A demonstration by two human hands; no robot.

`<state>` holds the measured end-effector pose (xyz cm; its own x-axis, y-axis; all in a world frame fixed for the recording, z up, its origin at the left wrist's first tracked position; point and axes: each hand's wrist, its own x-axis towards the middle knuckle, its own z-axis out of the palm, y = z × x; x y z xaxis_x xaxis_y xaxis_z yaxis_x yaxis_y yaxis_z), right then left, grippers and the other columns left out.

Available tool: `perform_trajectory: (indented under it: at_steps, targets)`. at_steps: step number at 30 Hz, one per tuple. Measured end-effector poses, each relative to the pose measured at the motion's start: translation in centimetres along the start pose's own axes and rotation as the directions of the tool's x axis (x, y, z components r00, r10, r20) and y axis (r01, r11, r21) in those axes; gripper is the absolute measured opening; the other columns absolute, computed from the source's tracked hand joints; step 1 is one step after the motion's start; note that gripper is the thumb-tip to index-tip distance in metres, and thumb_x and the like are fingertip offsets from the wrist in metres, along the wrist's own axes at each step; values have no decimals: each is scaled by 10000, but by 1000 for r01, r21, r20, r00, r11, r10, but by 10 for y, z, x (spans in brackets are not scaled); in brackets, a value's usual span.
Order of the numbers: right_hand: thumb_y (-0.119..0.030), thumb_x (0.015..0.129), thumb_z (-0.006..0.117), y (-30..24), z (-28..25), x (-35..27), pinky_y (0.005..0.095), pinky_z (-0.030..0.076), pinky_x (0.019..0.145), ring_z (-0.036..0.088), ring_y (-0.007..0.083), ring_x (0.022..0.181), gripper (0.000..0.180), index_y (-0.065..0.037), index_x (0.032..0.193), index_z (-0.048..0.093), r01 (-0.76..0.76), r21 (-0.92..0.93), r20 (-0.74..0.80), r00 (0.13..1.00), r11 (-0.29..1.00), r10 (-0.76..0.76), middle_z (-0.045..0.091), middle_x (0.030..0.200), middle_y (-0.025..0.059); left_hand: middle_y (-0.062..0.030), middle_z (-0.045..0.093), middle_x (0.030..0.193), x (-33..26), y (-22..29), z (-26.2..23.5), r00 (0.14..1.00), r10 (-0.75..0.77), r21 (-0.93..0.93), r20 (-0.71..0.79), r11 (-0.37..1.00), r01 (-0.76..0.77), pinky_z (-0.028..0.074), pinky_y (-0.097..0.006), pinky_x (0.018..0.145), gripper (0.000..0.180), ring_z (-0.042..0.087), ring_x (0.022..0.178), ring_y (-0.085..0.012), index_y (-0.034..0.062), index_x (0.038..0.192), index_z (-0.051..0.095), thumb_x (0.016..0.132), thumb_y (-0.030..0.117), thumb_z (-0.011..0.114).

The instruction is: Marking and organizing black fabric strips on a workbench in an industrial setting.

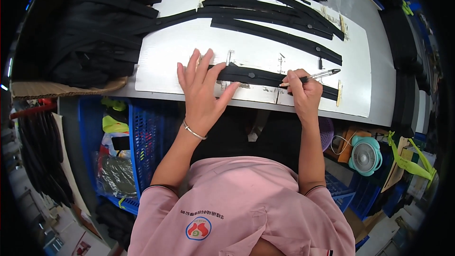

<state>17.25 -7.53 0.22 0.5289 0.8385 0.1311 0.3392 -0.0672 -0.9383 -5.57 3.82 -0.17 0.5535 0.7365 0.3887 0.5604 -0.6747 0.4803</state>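
A black fabric strip (268,77) with a small round dark piece on it lies along the near edge of a white board (161,73). My left hand (203,87) rests at the strip's left end, fingers spread, thumb and forefinger on either side of it. In my right hand (307,92) is a clear-barrelled pen (324,74) with a black end, held between thumb and fingers. Its other end points down toward the strip's near edge, where my fingers partly hide it. Dark marks and pieces of tape show on the board around the strip.
More black strips (275,33) lie across the far part of the board. A large heap of black strips (90,28) sits on cardboard at the left. Below the table are a blue crate (142,135) with bagged items and a teal fan (365,156) at the right.
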Motion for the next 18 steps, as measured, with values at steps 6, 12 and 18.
perform_trajectory:
  at_steps: [6,12,18]
  targets:
    - [-110,980,664,-4,4,1,225,401,504,542,44,553,214,22,825,731,11,35,-69,998,999,-8,682,659,25,-156,445,1549,14,25,12,992,92,-21,88,996,-90,79,-643,1201,582,270,1508,-385,113,1328,641,845,401,789]
    - [-96,985,658,-5,4,0,227,453,540,610,74,588,215,35,828,722,-1,77,-78,997,997,7,695,688,45,-120,440,1584,-20,36,2,991,32,-67,129,997,-24,35,-645,1205,719,350,1491,-318,69,1490,503,891,383,745]
    - [-119,1010,641,-1,0,-2,209,432,569,551,54,621,193,5,884,719,8,78,-33,999,997,-5,711,781,52,-95,532,1516,-35,7,-7,995,-21,72,102,997,14,16,-624,1220,654,419,1457,-282,83,1474,546,909,350,739]
